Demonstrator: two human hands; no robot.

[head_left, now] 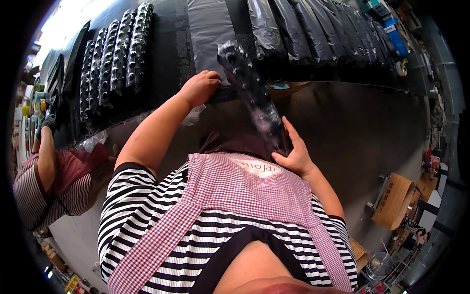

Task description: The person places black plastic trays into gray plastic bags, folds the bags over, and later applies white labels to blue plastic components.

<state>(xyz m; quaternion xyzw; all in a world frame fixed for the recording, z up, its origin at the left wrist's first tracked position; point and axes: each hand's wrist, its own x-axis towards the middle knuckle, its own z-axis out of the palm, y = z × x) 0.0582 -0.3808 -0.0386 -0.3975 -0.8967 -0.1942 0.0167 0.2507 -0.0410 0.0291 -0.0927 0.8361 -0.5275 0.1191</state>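
Observation:
My right hand (293, 154) grips the lower end of a long black plastic tray strip wrapped in a clear bag (252, 93), which slants up toward the black worktable (171, 54). My left hand (199, 86) rests at the table's front edge, touching the lower edge of a grey plastic bag (208, 27) lying flat there, just left of the strip's upper end. My striped shirt and checked red apron fill the lower middle of the view.
Several black moulded tray strips (115, 56) lie side by side at the table's left. A row of packed dark bags (318, 34) lines the right. Another person in a black glove (46, 122) works at far left. A wooden crate (394, 201) stands on the floor at right.

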